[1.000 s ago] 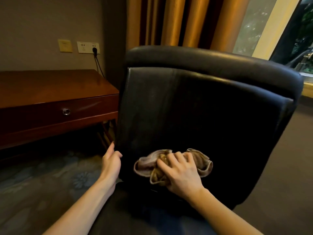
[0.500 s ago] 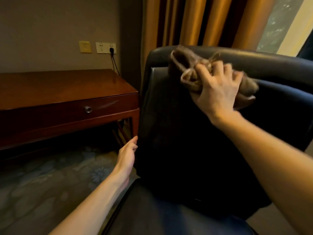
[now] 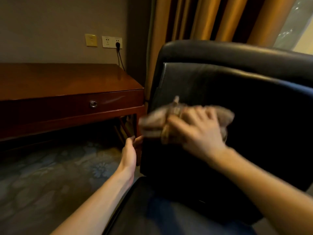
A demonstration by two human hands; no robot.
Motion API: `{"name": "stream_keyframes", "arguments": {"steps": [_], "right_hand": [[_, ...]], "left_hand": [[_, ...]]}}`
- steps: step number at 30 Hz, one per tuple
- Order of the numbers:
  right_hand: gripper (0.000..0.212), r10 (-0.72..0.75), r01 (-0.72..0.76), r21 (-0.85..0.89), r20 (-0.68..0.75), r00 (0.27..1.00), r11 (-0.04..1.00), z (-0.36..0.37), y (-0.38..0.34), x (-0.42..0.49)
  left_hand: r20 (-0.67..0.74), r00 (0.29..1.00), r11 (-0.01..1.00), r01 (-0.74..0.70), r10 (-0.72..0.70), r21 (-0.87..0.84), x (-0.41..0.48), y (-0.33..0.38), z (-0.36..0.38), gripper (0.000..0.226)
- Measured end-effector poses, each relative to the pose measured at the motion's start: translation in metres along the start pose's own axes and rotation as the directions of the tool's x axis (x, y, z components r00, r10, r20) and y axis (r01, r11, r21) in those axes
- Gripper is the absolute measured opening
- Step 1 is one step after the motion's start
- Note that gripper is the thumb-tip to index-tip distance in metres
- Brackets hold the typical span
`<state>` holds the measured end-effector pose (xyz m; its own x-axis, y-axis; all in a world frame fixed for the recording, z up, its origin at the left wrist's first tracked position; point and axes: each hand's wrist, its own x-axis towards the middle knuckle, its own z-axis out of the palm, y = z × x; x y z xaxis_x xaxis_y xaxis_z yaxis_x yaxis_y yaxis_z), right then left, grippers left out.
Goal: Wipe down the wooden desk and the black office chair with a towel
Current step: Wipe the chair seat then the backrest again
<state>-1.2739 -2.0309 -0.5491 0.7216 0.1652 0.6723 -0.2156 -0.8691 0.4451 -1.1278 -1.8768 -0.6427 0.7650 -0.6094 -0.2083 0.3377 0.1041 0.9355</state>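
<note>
Head view: the right hand (image 3: pixel 198 133) clutches the bunched towel (image 3: pixel 155 119) against the black office chair (image 3: pixel 220 78) backrest. The left hand (image 3: pixel 129 153) braces its left edge, fingers partly hidden. A hard stroke may swivel the chair away.

The right hand (image 3: pixel 194 133), blurred, holds a bunched towel (image 3: pixel 152 120) against the backrest of the black chair (image 3: pixel 245 92). The left hand (image 3: pixel 130 152) touches the backrest's left edge, fingers fairly straight. The wooden desk (image 3: pixel 64 82) stands just left of the chair.

Gold curtains (image 3: pixel 203 19), wall socket (image 3: pixel 111 41), carpet (image 3: pixel 50 175) prob floral.
</note>
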Motion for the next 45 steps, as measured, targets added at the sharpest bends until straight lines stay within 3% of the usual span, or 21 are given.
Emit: {"name": "stream_keyframes", "arguments": {"steps": [2, 5, 7, 13, 17, 20, 22, 24, 26, 28, 30, 36, 39, 40, 41, 43, 44, 45], "right_hand": [[0.058, 0.191, -0.201, -0.137, -0.087, 0.978, 0.970, -0.020, 0.037, 0.060], [0.055, 0.434, -0.427, -0.198, -0.009, 0.901, 0.882, -0.020, 0.069, 0.121], [0.056, 0.489, -0.477, -0.205, 0.013, 0.872, 0.855, 0.001, 0.052, 0.118], [0.054, 0.202, -0.202, -0.020, 0.191, 0.960, 0.979, 0.070, -0.070, -0.001], [0.044, -0.129, 0.127, 0.032, 0.392, 0.911, 0.991, 0.077, -0.095, -0.054], [0.047, -0.196, 0.187, 0.059, 0.342, 0.919, 0.981, 0.054, -0.081, -0.034], [0.054, -0.120, 0.118, 0.023, 0.144, 0.982, 0.993, 0.031, -0.052, 0.011], [0.059, 0.074, -0.074, -0.087, -0.008, 0.997, 0.993, 0.007, -0.012, 0.069], [0.062, 0.276, -0.270, -0.208, -0.001, 0.961, 0.940, -0.007, 0.028, 0.124], [0.063, 0.442, -0.418, -0.198, 0.093, 0.892, 0.887, -0.004, 0.045, 0.151], [0.061, 0.480, -0.449, -0.203, 0.144, 0.865, 0.870, 0.010, 0.032, 0.146], [0.047, 0.211, -0.183, -0.166, 0.168, 0.963, 0.969, 0.064, -0.061, 0.044], [0.042, 0.061, -0.041, -0.142, 0.140, 0.988, 0.989, 0.083, -0.092, 0.000], [0.040, -0.005, 0.034, -0.149, 0.191, 0.982, 0.988, 0.088, -0.101, -0.016], [0.038, -0.092, 0.142, -0.154, 0.293, 0.952, 0.978, 0.098, -0.110, -0.034], [0.029, -0.181, 0.316, -0.141, 0.579, 0.795, 0.938, 0.118, -0.122, -0.079], [0.016, -0.187, 0.361, -0.131, 0.667, 0.721, 0.923, 0.123, -0.125, -0.104], [0.019, -0.221, 0.394, -0.082, 0.716, 0.662, 0.915, 0.125, -0.120, -0.121]], "left_hand": [[0.024, 1.000, 1.000, 0.000, 0.000, 0.009, -0.002, 0.001, -0.001, 0.052], [0.052, 0.999, 1.000, 0.003, -0.004, 0.022, 0.007, -0.003, -0.008, 0.064], [0.052, 0.999, 1.000, 0.005, -0.005, -0.004, 0.014, -0.006, -0.011, 0.070], [0.041, 0.995, 0.975, 0.093, -0.087, -0.203, 0.026, -0.010, -0.014, 0.084], [0.010, 0.981, 0.958, 0.191, -0.193, -0.215, 0.012, -0.021, -0.022, 0.091], [-0.001, 0.983, 0.962, 0.179, -0.183, -0.208, 0.002, -0.026, -0.025, 0.085], [-0.035, 0.982, 0.962, 0.176, -0.187, -0.207, -0.001, -0.021, -0.023, 0.077], [-0.022, 0.986, 0.971, 0.160, -0.166, -0.179, 0.003, -0.015, -0.026, 0.080], [0.052, 0.990, 0.977, 0.136, -0.129, -0.166, 0.003, -0.005, -0.029, 0.085], [0.074, 0.990, 0.976, 0.133, -0.122, -0.172, 0.003, 0.000, -0.031, 0.089], [0.054, 0.992, 0.976, 0.119, -0.111, -0.180, 0.006, 0.000, -0.035, 0.090], [-0.043, 0.988, 0.957, 0.130, -0.146, -0.260, 0.005, -0.015, -0.049, 0.087], [-0.055, 0.980, 0.951, 0.170, -0.190, -0.258, -0.010, -0.025, -0.049, 0.089], [-0.064, 0.978, 0.949, 0.177, -0.200, -0.262, -0.015, -0.027, -0.048, 0.092], [-0.072, 0.974, 0.944, 0.190, -0.216, -0.270, -0.018, -0.030, -0.048, 0.093], [-0.085, 0.970, 0.947, 0.198, -0.226, -0.253, -0.025, -0.031, -0.047, 0.092], [-0.085, 0.971, 0.951, 0.199, -0.224, -0.239, -0.029, -0.034, -0.049, 0.090], [-0.074, 0.976, 0.958, 0.184, -0.205, -0.220, -0.031, -0.034, -0.047, 0.088]]}}
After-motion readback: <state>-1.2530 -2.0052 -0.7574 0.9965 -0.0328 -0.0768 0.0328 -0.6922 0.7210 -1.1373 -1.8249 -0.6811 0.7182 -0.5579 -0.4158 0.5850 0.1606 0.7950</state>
